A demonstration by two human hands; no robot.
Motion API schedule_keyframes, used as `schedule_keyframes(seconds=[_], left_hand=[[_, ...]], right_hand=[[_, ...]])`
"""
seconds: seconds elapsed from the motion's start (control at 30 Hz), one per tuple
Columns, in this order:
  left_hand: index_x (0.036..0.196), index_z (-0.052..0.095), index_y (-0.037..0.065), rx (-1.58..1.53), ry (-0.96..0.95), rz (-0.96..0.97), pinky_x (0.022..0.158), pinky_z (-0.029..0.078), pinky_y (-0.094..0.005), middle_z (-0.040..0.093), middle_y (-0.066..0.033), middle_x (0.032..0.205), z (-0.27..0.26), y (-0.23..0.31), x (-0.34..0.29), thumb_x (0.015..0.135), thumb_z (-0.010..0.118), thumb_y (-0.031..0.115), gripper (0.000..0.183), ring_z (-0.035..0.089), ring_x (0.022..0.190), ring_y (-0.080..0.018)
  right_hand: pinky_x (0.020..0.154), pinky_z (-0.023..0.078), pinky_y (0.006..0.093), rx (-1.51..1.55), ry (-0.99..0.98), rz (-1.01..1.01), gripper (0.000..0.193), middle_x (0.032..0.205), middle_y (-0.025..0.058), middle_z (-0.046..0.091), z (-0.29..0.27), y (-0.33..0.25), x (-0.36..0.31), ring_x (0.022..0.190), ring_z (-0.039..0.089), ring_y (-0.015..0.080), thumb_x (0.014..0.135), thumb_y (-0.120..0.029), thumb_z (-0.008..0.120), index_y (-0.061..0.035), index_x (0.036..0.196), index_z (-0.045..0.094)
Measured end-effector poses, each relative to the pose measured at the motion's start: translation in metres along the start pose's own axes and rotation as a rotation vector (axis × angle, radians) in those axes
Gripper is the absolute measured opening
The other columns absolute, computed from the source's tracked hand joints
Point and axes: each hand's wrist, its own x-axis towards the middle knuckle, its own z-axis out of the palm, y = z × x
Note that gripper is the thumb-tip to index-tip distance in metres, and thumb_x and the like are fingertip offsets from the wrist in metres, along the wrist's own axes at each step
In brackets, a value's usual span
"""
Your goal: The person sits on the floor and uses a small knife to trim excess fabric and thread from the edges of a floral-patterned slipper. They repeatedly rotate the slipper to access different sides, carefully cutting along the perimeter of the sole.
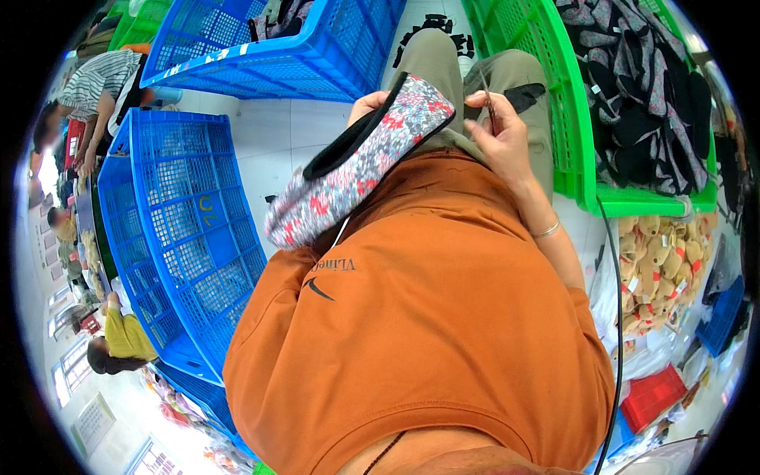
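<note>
A floral fabric slipper [378, 158], grey with red flowers and black trim round its opening, is tilted over my lap. My left hand [366, 106] is closed on its far edge; the slipper hides most of those fingers. To the right, my right hand [505, 144] is closed round a thin, dark, pointed metal tool [490, 107] whose exact kind I cannot make out. The tool points away from me and stands apart from the slipper. A thin white strand hangs below the slipper near my shirt.
A green crate [582, 150] heaped with dark and floral slippers [633, 95] stands at my right. Blue crates [332, 59] stand ahead, and more blue crates [186, 214] at my left. Plush toys [661, 269] lie beyond the green crate, near a red crate [653, 398]. Other people work far left.
</note>
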Motion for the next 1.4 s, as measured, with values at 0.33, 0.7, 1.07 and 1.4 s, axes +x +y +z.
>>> schedule_keyframes(seconds=[0.33, 0.7, 1.07, 1.4], left_hand=[[0.119, 0.053, 0.013, -0.042, 0.501, -0.218, 0.082, 0.047, -0.0571, 0.056, -0.0082, 0.116, 0.063, -0.027, 0.005, 0.092, 0.034, 0.055, 0.053, 0.052, 0.107, -0.0270], [0.112, 0.054, 0.001, 0.352, 0.483, 0.369, 0.075, 0.054, -0.0313, 0.063, -0.0094, 0.099, 0.067, 0.006, 0.010, 0.082, 0.063, 0.013, 0.033, 0.064, 0.085, -0.0185], [0.114, 0.051, -0.005, 0.245, 0.304, 0.102, 0.069, 0.056, -0.0330, 0.064, -0.0158, 0.097, 0.059, 0.019, -0.019, 0.074, 0.065, 0.010, 0.045, 0.066, 0.076, -0.0211], [0.115, 0.050, -0.007, 0.237, 0.235, 0.039, 0.073, 0.056, -0.0331, 0.064, -0.0174, 0.100, 0.074, 0.017, -0.008, 0.070, 0.065, 0.010, 0.051, 0.066, 0.082, -0.0229]], right_hand=[[0.055, 0.042, 0.0260, -0.210, -0.125, 0.027, 0.028, 0.067, 0.0050, 0.055, 0.001, -0.007, -0.004, 0.059, 0.048, 0.0116, 0.075, -0.017, 0.074, 0.0009, 0.090, 0.058], [0.052, 0.036, 0.0233, -0.071, -0.316, 0.060, 0.022, 0.061, -0.0015, 0.048, -0.004, -0.013, -0.008, 0.057, 0.041, 0.0058, 0.084, -0.018, 0.067, 0.0012, 0.082, 0.056], [0.053, 0.035, 0.0180, 0.195, 0.054, 0.039, 0.014, 0.068, -0.0041, 0.053, -0.001, -0.017, 0.010, 0.060, 0.042, 0.0008, 0.087, -0.013, 0.062, 0.0001, 0.085, 0.059], [0.056, 0.039, 0.0197, 0.133, 0.151, -0.046, 0.023, 0.070, -0.0030, 0.051, 0.015, -0.035, 0.042, 0.062, 0.043, 0.0038, 0.083, -0.018, 0.068, 0.0012, 0.091, 0.058]])
